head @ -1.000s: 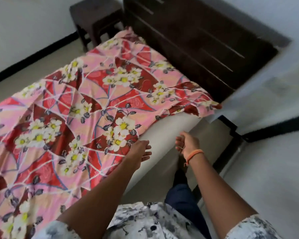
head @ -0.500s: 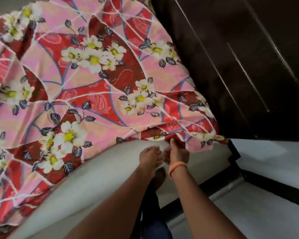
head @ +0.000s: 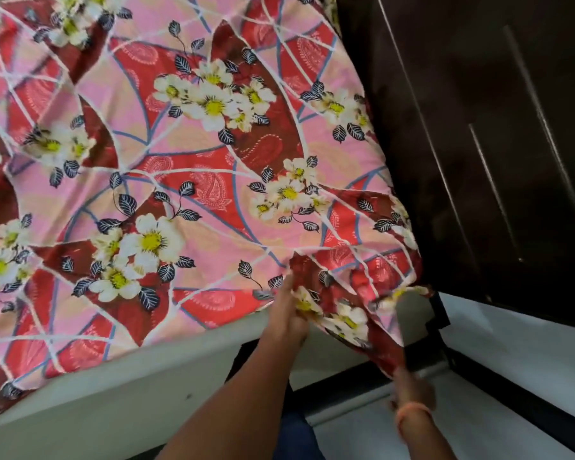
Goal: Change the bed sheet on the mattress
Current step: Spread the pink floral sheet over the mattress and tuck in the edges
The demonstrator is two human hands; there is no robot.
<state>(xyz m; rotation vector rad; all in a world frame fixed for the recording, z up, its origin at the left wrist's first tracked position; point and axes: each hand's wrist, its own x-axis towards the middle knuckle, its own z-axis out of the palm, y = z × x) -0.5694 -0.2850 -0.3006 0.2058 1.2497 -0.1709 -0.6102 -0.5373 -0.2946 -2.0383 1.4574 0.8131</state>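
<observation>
A pink and red floral bed sheet [head: 186, 167] lies spread over the pale mattress [head: 120, 390], whose bare side shows below the sheet's edge. My left hand [head: 287, 315] grips the sheet's edge at the mattress's near side, close to the head corner. My right hand [head: 410, 388], with an orange band at the wrist, is blurred and holds the sheet's corner flap, pulled down and out past the mattress corner.
The dark wooden headboard [head: 478, 144] stands right against the mattress's head end. A dark bed frame rail [head: 445, 313] runs below the corner. Light floor [head: 512, 343] lies to the right, and my leg in dark trousers [head: 296, 436] is beside the bed.
I have leaned closer to the head corner. Both hands went from empty to holding the sheet, and the right hand has drawn the corner flap down and toward me.
</observation>
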